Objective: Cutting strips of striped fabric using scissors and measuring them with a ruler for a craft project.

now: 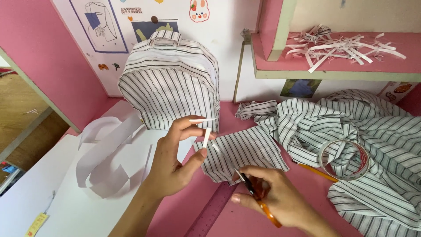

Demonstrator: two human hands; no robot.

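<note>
Just in front of the striped fabric backpack [170, 81], which stands upright at the back of the pink tabletop [245, 219], the left hand [173, 160] pinches a thin white strip [206, 137], folded into an angle, between thumb and fingertips; its grip is narrow and closed on the strip. Right of that hand and a little nearer the person, the right hand [276, 197] is closed around a pair of small scissors with orange handles [258, 197], the dark blades pointing up toward the strip and the flat piece of black-and-white striped cloth [241, 151] that lies just in front of the backpack. The blades look nearly shut, though the fingers hide much of them.

Judging from this, the step in hand is trimming or shaping the strip beside the cloth piece. A next move would call for a steady pinch on so slim a piece and a careful line-up of blade tip and strip, since the two are near but not touching.

Left of the backpack lie curled bands of white paper [103, 156] on a white sheet. Right of it a heap of the same striped cloth [364, 131] carries a roll of clear tape [344, 160], with a yellow pencil [315, 172] poking out beneath. A purple ruler [210, 215] lies under the hands, and white paper trimmings [337, 46] litter the pink shelf above.
</note>
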